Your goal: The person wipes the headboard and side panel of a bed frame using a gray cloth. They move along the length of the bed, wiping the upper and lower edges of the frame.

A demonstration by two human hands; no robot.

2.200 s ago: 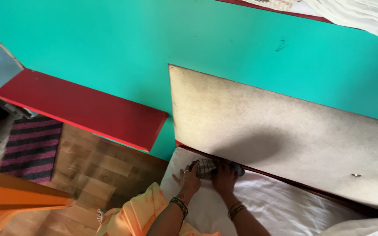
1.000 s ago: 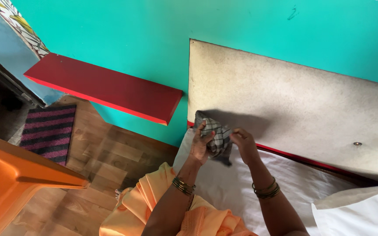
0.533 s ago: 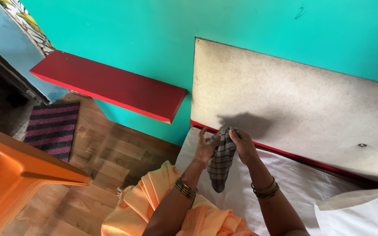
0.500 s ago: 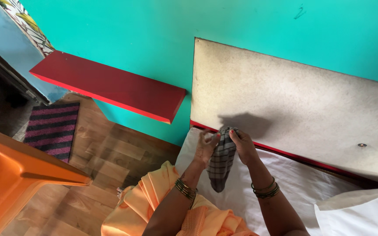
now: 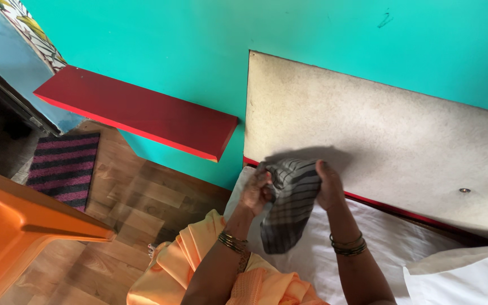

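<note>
A person in an orange garment (image 5: 221, 277) stands at the head of a bed, both hands raised in front of a pale, stained headboard (image 5: 379, 130), gripping a grey checked cloth (image 5: 289, 203) between them. The left hand (image 5: 257, 191) has its fingers closed on the cloth's upper left edge, and the right hand (image 5: 330, 186) has its fingers clamped over the upper right edge, so the fabric bunches at the top and hangs down between the two forearms. The cloth is held in the air just above the white bedsheet (image 5: 368, 248), its loose lower end dangling over the sheet near the person's body; whether that end touches the sheet cannot be told. A shadow of the hands and cloth falls on the headboard just behind them. Dark bangles (image 5: 231, 242) circle the left wrist and a similar set (image 5: 347, 246) circles the right. A white pillow (image 5: 464, 279) lies at the lower right of the bed, well apart from the hands. To the left, a red shelf (image 5: 142, 113) juts from the turquoise wall (image 5: 159, 45), beside the headboard's left edge. Below it runs a wood-patterned floor (image 5: 125, 209), with a striped purple-and-black mat (image 5: 66, 166) near a dark doorway. An orange plastic piece of furniture (image 5: 18, 231) fills the lower left corner.
</note>
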